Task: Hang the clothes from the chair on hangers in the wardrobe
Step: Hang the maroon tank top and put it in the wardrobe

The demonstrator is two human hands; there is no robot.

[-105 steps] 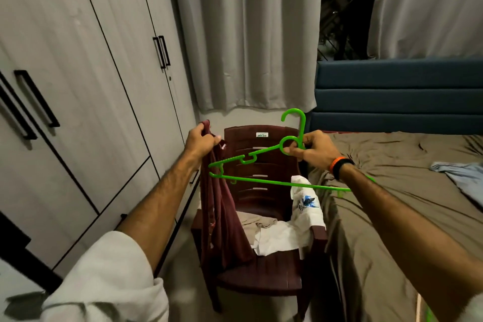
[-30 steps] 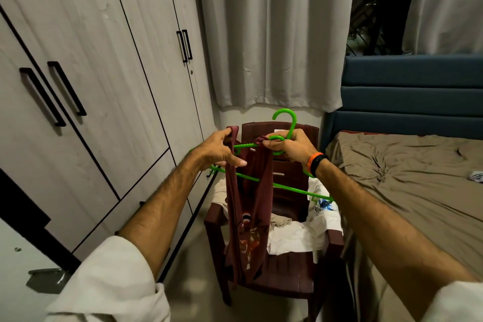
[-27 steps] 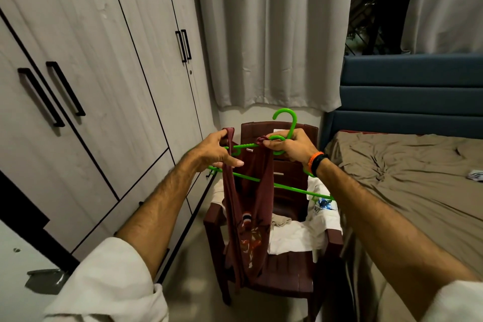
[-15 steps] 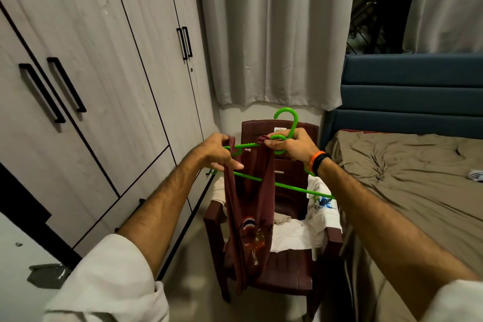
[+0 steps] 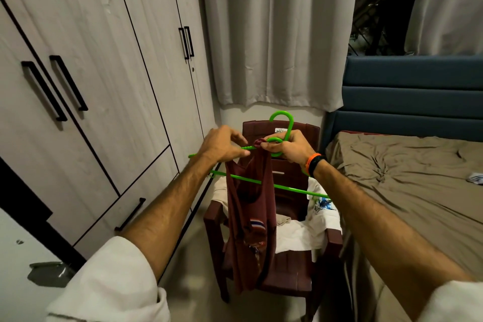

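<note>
Status: the first garment is partly mounted; nothing is in the wardrobe yet.

The right hand grips the green hanger at the base of its hook, fingers curled round the neck, and pinches one bunched strap of the maroon vest against it. The left hand sits over the hanger's left shoulder arm, fingers bent down toward the fabric; whether they are pinching the second strap or only resting on the plastic cannot be told from this view. The vest hangs down from the hanger's centre, in front of the lower bar, gathered narrow rather than spread across both shoulder arms.

Judgement: the vest is hooked at one point only. Its straps probably need spreading onto the two shoulder arms before the hanger can carry it level.

Remaining items: a white printed shirt and a beige garment lie on the seat and right armrest of the maroon chair, just beyond the hanging vest. No spare hangers are in view.

The wardrobe stands to the left with all visible doors closed. A door must be opened before any hanger goes onto the rail, which is not visible.

The bed lies to the right, with a small pale cloth at its far right edge.
</note>
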